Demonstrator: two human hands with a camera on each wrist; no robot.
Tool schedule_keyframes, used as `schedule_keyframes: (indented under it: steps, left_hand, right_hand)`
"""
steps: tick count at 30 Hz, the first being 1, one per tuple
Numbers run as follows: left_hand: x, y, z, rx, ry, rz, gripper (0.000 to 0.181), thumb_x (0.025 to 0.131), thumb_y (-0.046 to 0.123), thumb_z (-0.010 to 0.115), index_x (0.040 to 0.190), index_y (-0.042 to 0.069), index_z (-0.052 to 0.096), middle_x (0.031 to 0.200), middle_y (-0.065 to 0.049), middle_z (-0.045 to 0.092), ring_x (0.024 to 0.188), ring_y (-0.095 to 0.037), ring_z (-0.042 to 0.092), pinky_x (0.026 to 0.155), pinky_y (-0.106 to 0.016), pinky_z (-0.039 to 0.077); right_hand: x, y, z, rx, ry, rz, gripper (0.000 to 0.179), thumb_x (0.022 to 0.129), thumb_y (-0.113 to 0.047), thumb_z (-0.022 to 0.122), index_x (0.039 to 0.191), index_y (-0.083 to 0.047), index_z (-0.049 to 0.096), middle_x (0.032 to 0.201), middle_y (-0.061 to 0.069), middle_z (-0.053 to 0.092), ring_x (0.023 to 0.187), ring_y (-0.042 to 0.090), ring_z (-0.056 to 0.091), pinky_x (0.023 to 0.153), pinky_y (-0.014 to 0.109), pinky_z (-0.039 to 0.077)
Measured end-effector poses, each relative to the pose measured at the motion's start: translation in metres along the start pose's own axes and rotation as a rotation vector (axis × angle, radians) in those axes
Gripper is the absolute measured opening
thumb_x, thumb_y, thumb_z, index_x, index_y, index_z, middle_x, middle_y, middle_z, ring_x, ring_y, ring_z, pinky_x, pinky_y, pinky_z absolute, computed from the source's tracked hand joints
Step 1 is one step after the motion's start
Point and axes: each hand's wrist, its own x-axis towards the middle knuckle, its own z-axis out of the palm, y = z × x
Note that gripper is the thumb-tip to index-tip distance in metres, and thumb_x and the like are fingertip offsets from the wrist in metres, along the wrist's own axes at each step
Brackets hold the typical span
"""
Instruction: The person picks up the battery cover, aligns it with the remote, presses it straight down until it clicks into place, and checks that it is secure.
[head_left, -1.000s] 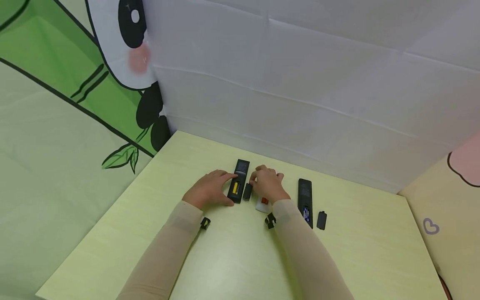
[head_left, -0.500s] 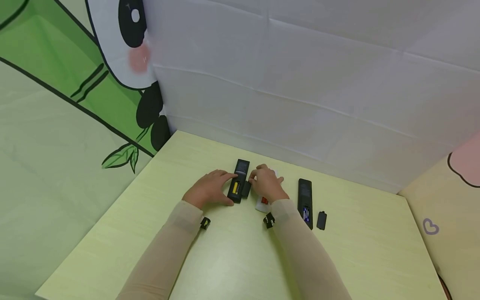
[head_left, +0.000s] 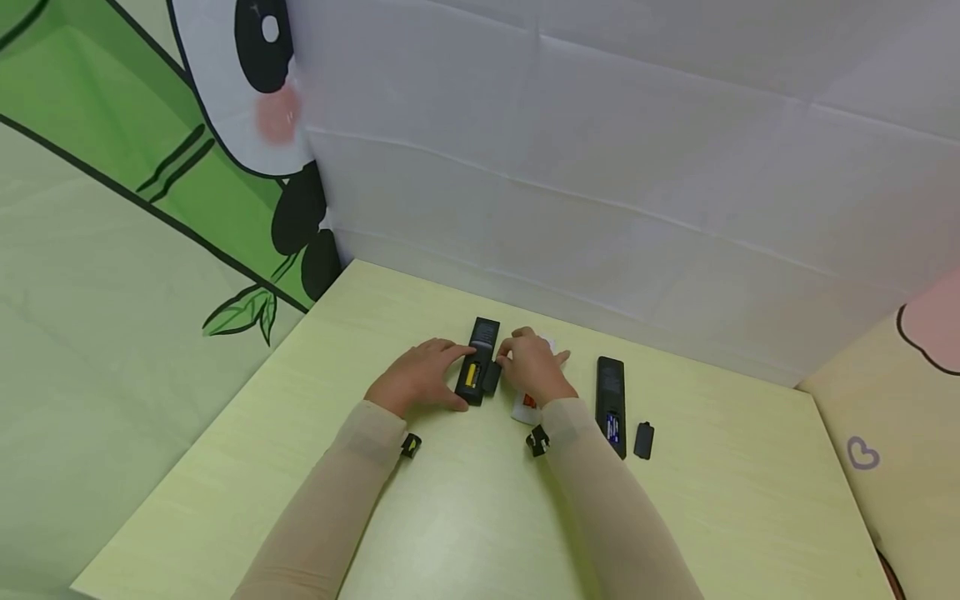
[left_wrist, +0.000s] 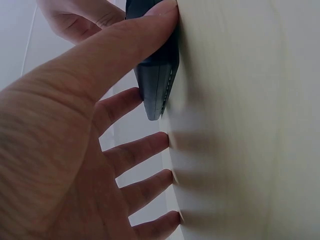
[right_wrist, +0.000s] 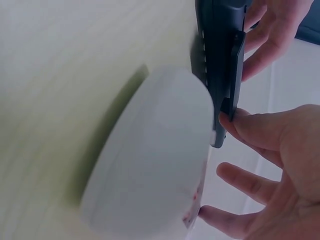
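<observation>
A black remote control [head_left: 485,335] lies back up on the table, its battery bay uncovered and a yellow battery [head_left: 471,375] showing inside. My left hand [head_left: 415,379] holds this remote at its left side; in the left wrist view the thumb presses near the end and the index fingertip touches the body [left_wrist: 156,85]. Between thumb and finger my right hand [head_left: 536,367] pinches a small black battery cover [head_left: 491,379]. The cover is tilted at the remote's right edge, and in the right wrist view it overlaps the remote's back. The right hand's other fingers are spread.
Partly under the right hand lies a white rounded device [head_left: 525,410] with a red-orange patch. Farther right are a second black remote [head_left: 611,392] with blue batteries exposed and its loose cover [head_left: 643,440]. A pale curtain [head_left: 637,167] hangs behind the table.
The battery cover has gone from lying beside the black remote to tilting against its right edge, moved left by the right hand. My left hand has stayed in place.
</observation>
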Motion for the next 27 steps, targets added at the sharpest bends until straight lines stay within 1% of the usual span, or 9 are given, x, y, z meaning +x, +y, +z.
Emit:
schedule_keyframes:
  steps: [4,7,10,13,19,27]
  left_hand:
    - [0.0002,-0.0003,0.0007,0.006,0.001,0.001,0.105,0.092,0.047,0.103,0.180,0.028,0.051,0.182,-0.016,0.054,0.172,-0.040,0.050,0.142,-0.064,0.045]
    - [0.0011,-0.0008,0.0014,0.006,0.000,-0.001,0.105,0.092,0.048,0.103,0.180,0.028,0.050,0.183,-0.015,0.053,0.173,-0.039,0.049,0.142,-0.064,0.045]
    - [0.0019,-0.0014,0.0016,0.004,-0.001,-0.006,0.105,0.092,0.048,0.103,0.181,0.029,0.050,0.183,-0.015,0.053,0.173,-0.039,0.049,0.142,-0.064,0.045]
    - [0.0026,-0.0018,0.0017,0.004,-0.003,-0.013,0.105,0.092,0.048,0.103,0.181,0.029,0.050,0.184,-0.015,0.052,0.173,-0.039,0.049,0.143,-0.064,0.045]
    - [0.0034,-0.0027,0.0025,0.014,-0.004,-0.012,0.106,0.092,0.050,0.103,0.181,0.029,0.049,0.184,-0.014,0.052,0.173,-0.038,0.048,0.143,-0.063,0.044]
    - [0.0008,-0.0013,0.0000,0.006,-0.008,-0.008,0.105,0.093,0.048,0.102,0.182,0.028,0.049,0.183,-0.015,0.053,0.173,-0.038,0.049,0.143,-0.063,0.044]
  right_hand:
    - [0.0004,0.0004,0.0032,-0.004,0.020,-0.014,0.017,0.119,-0.026,0.074,0.115,-0.019,0.089,0.180,0.016,0.056,0.167,0.059,0.050,0.130,0.105,0.013]
    - [0.0003,-0.0001,0.0049,-0.029,0.035,-0.033,0.018,0.119,-0.026,0.074,0.114,-0.018,0.089,0.180,0.016,0.056,0.175,0.057,0.040,0.132,0.103,0.014]
    - [0.0002,-0.0015,0.0055,-0.066,0.054,-0.055,0.019,0.119,-0.028,0.074,0.115,-0.018,0.089,0.180,0.015,0.056,0.178,0.056,0.035,0.134,0.101,0.015]
    - [0.0004,-0.0036,0.0047,-0.097,0.066,-0.071,0.020,0.119,-0.030,0.074,0.118,-0.019,0.090,0.181,0.013,0.056,0.179,0.054,0.034,0.137,0.097,0.015]
    - [0.0014,-0.0064,0.0052,-0.163,0.091,-0.111,0.021,0.119,-0.033,0.073,0.117,-0.022,0.091,0.180,0.011,0.058,0.180,0.053,0.033,0.140,0.091,0.020]
    - [0.0018,-0.0079,0.0080,-0.167,0.109,-0.136,0.020,0.119,-0.032,0.073,0.115,-0.021,0.089,0.180,0.012,0.057,0.180,0.054,0.031,0.142,0.088,0.020]
